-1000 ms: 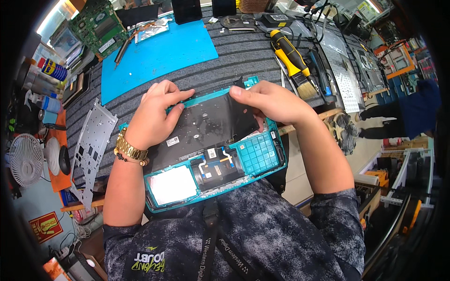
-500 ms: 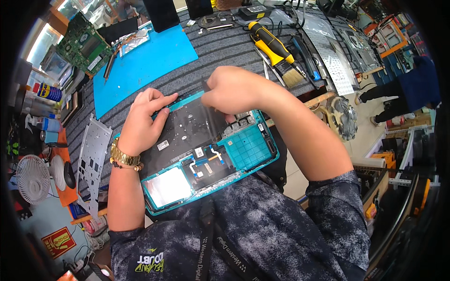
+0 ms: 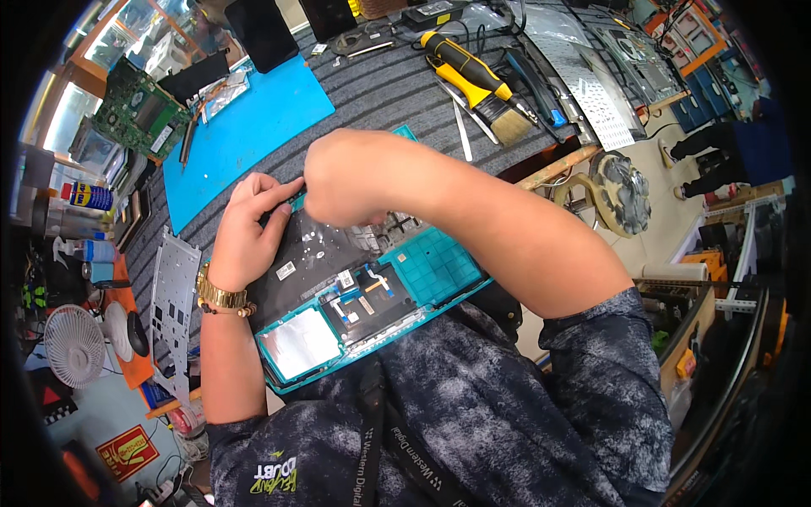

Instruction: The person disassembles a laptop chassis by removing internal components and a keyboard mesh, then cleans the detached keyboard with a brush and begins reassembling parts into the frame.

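A teal laptop chassis [image 3: 439,262] lies tilted across the bench edge and my lap, its inner side up. Over its left and middle part is a thin black sheet [image 3: 291,275] with small holes and a white label. My right hand [image 3: 351,177] is closed in a pinch on this sheet near the far edge; its fingertips are mostly hidden. Metal parts show beneath, right of that hand. My left hand [image 3: 241,232] rests on the sheet's left side, index finger and thumb apart. Nearer me are a shiny silver rectangle [image 3: 297,342] and a ribbon cable [image 3: 378,277].
Beyond the chassis lies a blue mat [image 3: 245,135], with a green circuit board [image 3: 139,114] at its left. A yellow-black tool [image 3: 465,63], a brush [image 3: 511,125] and tweezers [image 3: 462,131] are far right. A perforated metal plate [image 3: 173,291] and fan [image 3: 76,346] stand left.
My right hand has moved left across the chassis with the black sheet, baring more metal at the right. My left hand stays on the sheet. The whole view has shifted slightly.
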`<state>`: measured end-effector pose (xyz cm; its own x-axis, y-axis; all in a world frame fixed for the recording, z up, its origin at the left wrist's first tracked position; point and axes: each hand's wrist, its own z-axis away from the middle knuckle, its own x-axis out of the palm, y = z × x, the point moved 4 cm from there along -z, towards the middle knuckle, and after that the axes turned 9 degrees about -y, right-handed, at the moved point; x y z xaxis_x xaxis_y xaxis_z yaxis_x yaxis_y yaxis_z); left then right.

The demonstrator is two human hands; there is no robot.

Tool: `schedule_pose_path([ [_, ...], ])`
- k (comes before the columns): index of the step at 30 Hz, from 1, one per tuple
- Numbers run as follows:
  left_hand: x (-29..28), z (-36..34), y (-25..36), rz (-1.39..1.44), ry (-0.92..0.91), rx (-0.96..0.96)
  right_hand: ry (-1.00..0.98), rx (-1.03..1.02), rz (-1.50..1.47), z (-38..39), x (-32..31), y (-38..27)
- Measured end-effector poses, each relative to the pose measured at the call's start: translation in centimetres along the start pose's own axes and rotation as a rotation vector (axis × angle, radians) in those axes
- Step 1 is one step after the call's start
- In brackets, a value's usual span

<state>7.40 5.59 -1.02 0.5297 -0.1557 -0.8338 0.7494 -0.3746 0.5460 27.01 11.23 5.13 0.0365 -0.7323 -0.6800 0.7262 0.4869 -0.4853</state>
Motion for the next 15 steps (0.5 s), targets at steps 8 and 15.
schedule_pose_path([
  [8,-0.2,0.0,0.3,0.009,0.022,0.003,-0.037,0.023,-0.141,1.0,-0.4,1.4],
  [15,-0.6,0.3,0.0,0.008,0.044,0.005,-0.035,0.127,-0.382,1.8,-0.4,7.0],
])
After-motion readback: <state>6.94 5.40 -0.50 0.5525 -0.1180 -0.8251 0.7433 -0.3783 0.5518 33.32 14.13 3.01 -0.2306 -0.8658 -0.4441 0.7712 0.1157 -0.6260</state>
